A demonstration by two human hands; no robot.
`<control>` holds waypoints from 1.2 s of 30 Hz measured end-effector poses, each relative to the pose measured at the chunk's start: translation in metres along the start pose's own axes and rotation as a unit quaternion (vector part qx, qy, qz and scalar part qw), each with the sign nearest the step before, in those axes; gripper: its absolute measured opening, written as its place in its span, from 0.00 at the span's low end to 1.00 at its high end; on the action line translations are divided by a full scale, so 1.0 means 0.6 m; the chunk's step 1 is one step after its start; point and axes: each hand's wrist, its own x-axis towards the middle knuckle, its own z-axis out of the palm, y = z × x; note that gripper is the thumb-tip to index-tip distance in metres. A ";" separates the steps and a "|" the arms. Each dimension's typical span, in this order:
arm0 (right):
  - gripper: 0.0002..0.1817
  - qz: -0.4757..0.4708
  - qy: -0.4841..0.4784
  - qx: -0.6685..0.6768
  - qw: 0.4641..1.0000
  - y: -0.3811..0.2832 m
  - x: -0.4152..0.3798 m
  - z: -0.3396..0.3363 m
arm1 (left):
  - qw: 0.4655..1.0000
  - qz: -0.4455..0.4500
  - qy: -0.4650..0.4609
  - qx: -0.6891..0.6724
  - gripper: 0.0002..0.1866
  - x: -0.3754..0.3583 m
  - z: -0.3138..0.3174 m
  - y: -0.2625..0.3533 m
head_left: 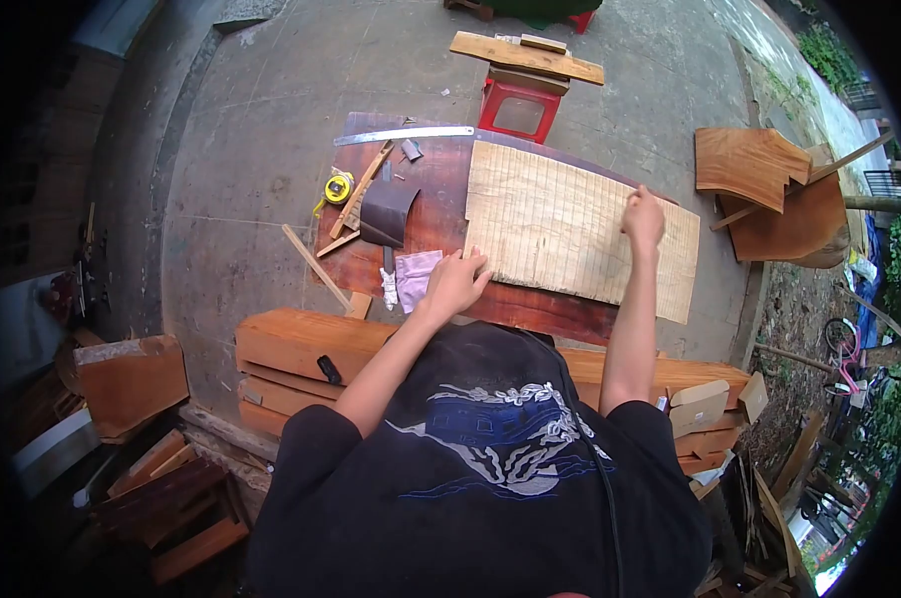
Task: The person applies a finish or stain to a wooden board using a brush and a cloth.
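Note:
A pale wooden board [560, 224] with a ribbed grain lies on a dark reddish table [441, 214]. My left hand [457, 284] rests at the board's near left corner, thumb and fingers apart. Over the board's right part is my right hand [644, 217], its fingers curled together; whatever they may hold is too small to make out. Left of the board are a dark curved sheet [388, 211], a pink cloth [417, 279], a yellow tape measure [339, 187] and thin wooden strips [362, 189]. A metal ruler [404, 135] lies along the far edge.
Beyond the table stands a red stool [519, 108] with planks on it. Stacked timber [301, 344] runs along the near side. Cut wood slabs [752, 164] lie at the right, and a wooden block [132, 384] sits at the left.

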 end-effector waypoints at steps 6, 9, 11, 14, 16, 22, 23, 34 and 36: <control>0.10 -0.214 -0.171 0.154 0.949 -0.251 -0.185 0.002 | 1.000 0.017 -0.021 -0.010 0.15 0.004 0.000 -0.016; 0.12 -0.044 -0.240 0.312 0.918 -0.138 -0.142 -0.066 | 0.999 0.040 0.004 -0.003 0.15 0.002 -0.003 -0.012; 0.14 0.035 -0.135 0.327 0.935 0.011 -0.081 -0.093 | 0.999 0.047 0.013 0.000 0.14 0.001 -0.006 -0.010; 0.14 0.166 0.001 0.102 0.981 0.173 -0.036 -0.124 | 0.999 0.043 0.008 0.008 0.15 0.001 -0.008 -0.007; 0.13 0.103 0.009 0.056 0.993 0.158 -0.051 -0.085 | 0.998 0.048 0.014 0.023 0.15 0.001 -0.005 -0.003; 0.11 -0.122 -0.214 0.205 0.947 -0.125 -0.250 -0.049 | 0.997 -0.003 -0.054 0.054 0.17 0.020 -0.019 0.020; 0.12 -0.097 -0.316 0.251 0.910 -0.140 -0.260 -0.090 | 0.996 -0.011 -0.069 0.054 0.17 0.027 -0.024 0.026; 0.15 0.137 -0.002 0.119 0.983 0.135 -0.194 -0.140 | 0.993 -0.033 -0.074 0.085 0.20 0.027 -0.024 0.048; 0.12 0.006 -0.026 0.100 0.995 0.019 -0.254 -0.105 | 0.992 -0.031 -0.080 0.095 0.21 0.033 -0.020 0.048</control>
